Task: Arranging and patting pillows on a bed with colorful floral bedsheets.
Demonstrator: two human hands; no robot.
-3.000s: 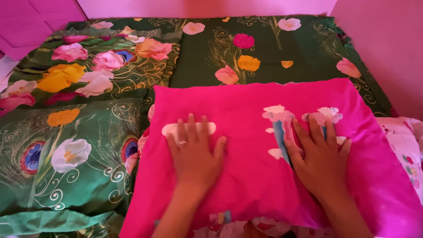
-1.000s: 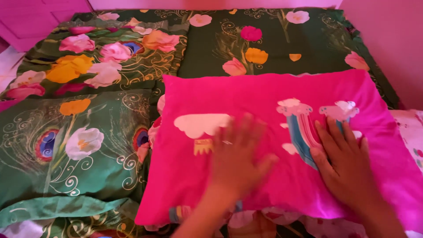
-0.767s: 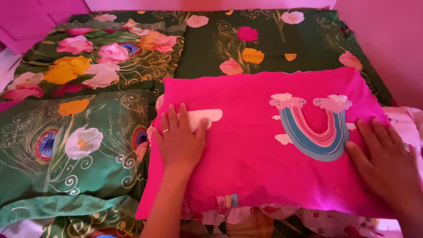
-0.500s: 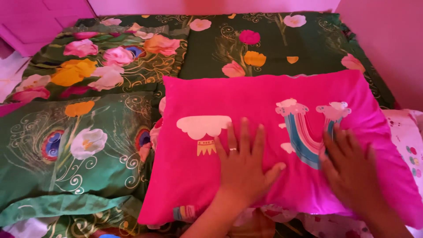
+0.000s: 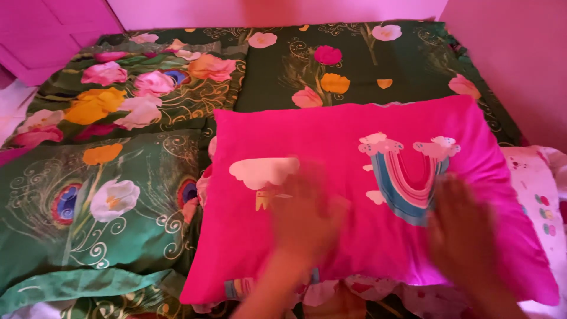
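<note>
We lay both hands flat and open on the pink pillow (image 5: 354, 195), which lies on the bed (image 5: 118, 195) over its green flowered cover: left hand (image 5: 307, 215) near the middle, right hand (image 5: 463, 227) beside the rainbow print (image 5: 407, 177). Both are blurred.

no packages, no labels, no signs, no screens in view

Bed (image 5: 413, 65): covered by a dark green floral bedspread (image 5: 366, 53). Lying directly on it: two green flower-patterned pillows at the left, one (image 5: 147, 77) behind the other (image 5: 88, 207); a bright pink pillow (image 5: 354, 195) printed with a rainbow and a cloud, at centre-right; a white patterned cloth (image 5: 540, 189) at the right edge.
</note>
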